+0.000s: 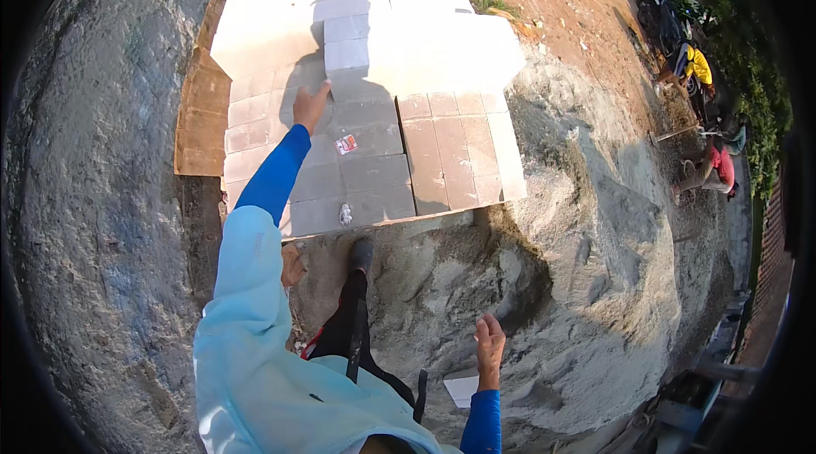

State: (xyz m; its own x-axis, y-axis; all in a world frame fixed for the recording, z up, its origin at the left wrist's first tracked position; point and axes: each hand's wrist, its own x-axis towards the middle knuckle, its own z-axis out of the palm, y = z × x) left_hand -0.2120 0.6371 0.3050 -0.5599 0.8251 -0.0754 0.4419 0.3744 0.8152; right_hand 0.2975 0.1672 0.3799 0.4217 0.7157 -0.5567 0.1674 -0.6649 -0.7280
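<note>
Over the stack of pale grey blocks [370,190] my left hand [312,107] reaches out, thumb and forefinger apart. Its fingertip is close to the near side of a raised block [346,54]; whether they touch I cannot tell. A small red-and-white packet [346,144] and a crumpled whitish scrap [345,214] lie on top of the stack. Lower right, my right hand [490,342] is held up with curled fingers. A tiny pale bit shows at its fingertips, too small to name. Beside that wrist is a flat white piece [461,388].
A brown sheet [201,118] hangs at the stack's left side. Mounded grey sand [586,258] rises on the right, and rough grey ground [93,199] spreads left. Far right are a person in yellow [699,67] and another in a red top [722,167]. My dark shoe [362,254] is against the stack's near edge.
</note>
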